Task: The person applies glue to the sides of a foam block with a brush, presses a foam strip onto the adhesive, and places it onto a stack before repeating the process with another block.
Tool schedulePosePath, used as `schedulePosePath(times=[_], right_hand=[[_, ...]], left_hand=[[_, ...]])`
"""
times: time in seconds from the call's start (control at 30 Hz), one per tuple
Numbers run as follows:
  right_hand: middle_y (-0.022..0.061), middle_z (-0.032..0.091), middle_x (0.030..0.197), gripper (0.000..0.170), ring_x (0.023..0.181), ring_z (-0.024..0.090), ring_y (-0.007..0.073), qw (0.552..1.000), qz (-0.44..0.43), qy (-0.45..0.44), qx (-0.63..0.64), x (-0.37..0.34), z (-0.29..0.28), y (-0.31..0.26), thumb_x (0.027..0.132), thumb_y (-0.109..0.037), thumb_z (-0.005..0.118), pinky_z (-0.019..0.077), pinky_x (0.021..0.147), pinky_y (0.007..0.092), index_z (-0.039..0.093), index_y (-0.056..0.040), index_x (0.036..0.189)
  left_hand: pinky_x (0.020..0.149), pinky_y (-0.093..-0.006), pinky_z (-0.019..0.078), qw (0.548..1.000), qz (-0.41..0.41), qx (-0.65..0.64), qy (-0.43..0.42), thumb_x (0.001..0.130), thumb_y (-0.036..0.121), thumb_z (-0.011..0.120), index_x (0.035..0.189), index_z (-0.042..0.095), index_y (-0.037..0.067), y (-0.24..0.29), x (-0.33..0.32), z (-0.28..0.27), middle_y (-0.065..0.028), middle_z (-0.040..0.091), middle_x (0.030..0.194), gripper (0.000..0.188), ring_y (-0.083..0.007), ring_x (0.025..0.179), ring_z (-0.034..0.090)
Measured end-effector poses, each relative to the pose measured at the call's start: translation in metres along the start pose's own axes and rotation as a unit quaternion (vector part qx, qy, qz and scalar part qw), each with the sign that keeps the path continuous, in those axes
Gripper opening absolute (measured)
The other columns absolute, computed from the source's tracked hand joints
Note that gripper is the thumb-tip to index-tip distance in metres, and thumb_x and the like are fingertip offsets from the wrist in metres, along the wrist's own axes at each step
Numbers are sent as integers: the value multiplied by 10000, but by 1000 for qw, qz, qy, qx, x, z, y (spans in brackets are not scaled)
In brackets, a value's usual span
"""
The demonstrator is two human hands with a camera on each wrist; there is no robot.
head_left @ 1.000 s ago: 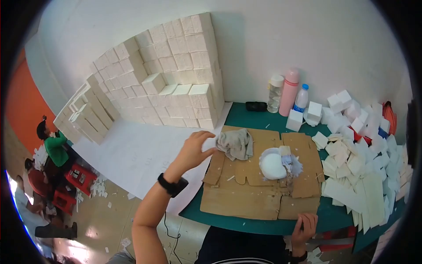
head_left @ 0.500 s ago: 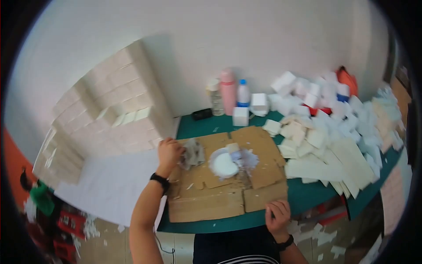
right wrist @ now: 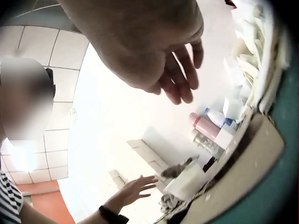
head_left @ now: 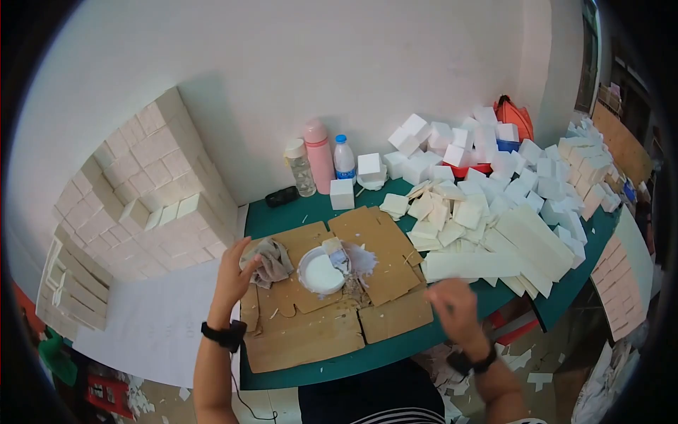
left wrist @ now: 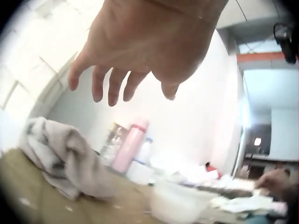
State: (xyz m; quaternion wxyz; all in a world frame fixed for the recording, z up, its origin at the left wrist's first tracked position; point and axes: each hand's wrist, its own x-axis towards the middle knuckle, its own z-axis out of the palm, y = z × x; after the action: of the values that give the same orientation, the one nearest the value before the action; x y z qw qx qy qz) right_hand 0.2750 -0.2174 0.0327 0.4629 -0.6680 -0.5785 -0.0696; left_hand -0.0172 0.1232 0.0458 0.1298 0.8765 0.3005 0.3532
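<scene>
The grey cloth [head_left: 267, 263] lies crumpled on the far left part of the flattened cardboard [head_left: 304, 343], which rests on the green table [head_left: 311, 374]. The left hand [head_left: 232, 277] is just beside the cloth, at its left; its fingers are open and spread, with the thumb apart from the other 4, and the left wrist view shows them raised above the cloth, gripping nothing. The right hand [head_left: 455, 307] is well apart from the cloth, near the right front edge of the cardboard; it is blurred in the head view, but the right wrist view shows its fingers relaxed and slightly bent, around nothing. Each of the 2 wrists wears a black band. To the right of the cloth, also on the cardboard, sits 1 white bowl [head_left: 320, 274] with white material in it, and 1 small cream block [head_left: 331, 246] is at its rim. Behind the cardboard are a black case [head_left: 282, 196] and 3 bottles: a clear bottle [head_left: 300, 171], a pink bottle [head_left: 319, 159] and a blue-capped bottle [head_left: 344, 159]. To their right lie a heap of white blocks [head_left: 459, 152] and, in front of it, flat cream pieces [head_left: 522, 247]. Stacked pale blocks [head_left: 141, 187] stand at the left against the wall.
</scene>
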Motion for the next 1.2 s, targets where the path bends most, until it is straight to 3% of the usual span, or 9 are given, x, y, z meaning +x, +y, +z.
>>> schedulePosePath(times=[0.1,0.13,0.2,0.37,0.47,0.5,0.57,0.87,1.2], right_hand=[[140,667,952,173,920,615,326,998,8,-55,15,59,-5,22,852,-153,654,474,836,389,669,-27,970],[146,660,1008,221,967,607,335,996,-13,-83,4,77,3,35,845,-164,663,468,871,392,656,-32,1022],[170,602,1172,386,1080,564,346,984,-47,-166,-37,116,27,61,814,-193,695,441,944,398,596,-33,1151],[188,539,1242,597,1135,517,378,964,-93,-220,-117,201,119,112,737,-248,743,439,974,432,507,-8,1230],[194,528,1260,690,1147,503,399,955,-87,-209,-190,241,169,141,689,-263,770,441,980,437,484,-3,1261],[194,528,1260,690,1147,503,399,954,-102,-214,-182,253,175,138,689,-263,770,441,980,437,484,-3,1261],[205,514,1305,743,1187,461,412,936,10,-286,-206,268,188,136,673,-230,777,389,1029,445,464,-13,1311],[193,508,1320,784,1203,458,390,934,26,-285,-212,285,194,155,633,-183,782,383,1044,432,461,-36,1333],[192,487,1340,820,1228,444,376,936,-66,-295,-182,289,216,153,613,-213,800,399,1045,419,465,-49,1343]], left_hand=[[1002,-387,387,934,-131,-331,-25,1000,393,458,1313,521,33,44,-23,-10,-137,577,1280,482,-230,1193,527],[1002,-387,387,935,-135,-328,-15,1000,393,458,1313,521,33,51,-31,-5,-137,577,1280,482,-230,1193,527],[1011,-405,379,768,-236,-595,7,1007,460,402,1349,490,53,63,-50,8,-94,562,1310,538,-206,1204,512],[1013,-391,386,748,-242,-616,46,1000,516,359,1377,460,73,58,-65,38,-100,534,1349,591,-221,1218,501],[1040,-420,377,631,-199,-748,61,980,585,317,1402,426,65,41,-67,50,-120,486,1400,678,-241,1247,482],[1040,-420,377,634,-198,-743,77,980,585,317,1402,426,65,42,-65,47,-120,486,1400,678,-241,1247,482],[1086,-453,337,533,-191,-824,38,944,659,278,1452,350,71,44,-67,39,-141,405,1465,780,-270,1294,438],[1128,-469,273,446,-161,-880,21,913,714,227,1493,267,79,46,-71,30,-153,297,1528,861,-292,1373,338],[1110,-476,302,470,-92,-877,-33,858,773,289,1493,262,66,42,-74,36,-168,303,1521,951,-295,1367,350]])
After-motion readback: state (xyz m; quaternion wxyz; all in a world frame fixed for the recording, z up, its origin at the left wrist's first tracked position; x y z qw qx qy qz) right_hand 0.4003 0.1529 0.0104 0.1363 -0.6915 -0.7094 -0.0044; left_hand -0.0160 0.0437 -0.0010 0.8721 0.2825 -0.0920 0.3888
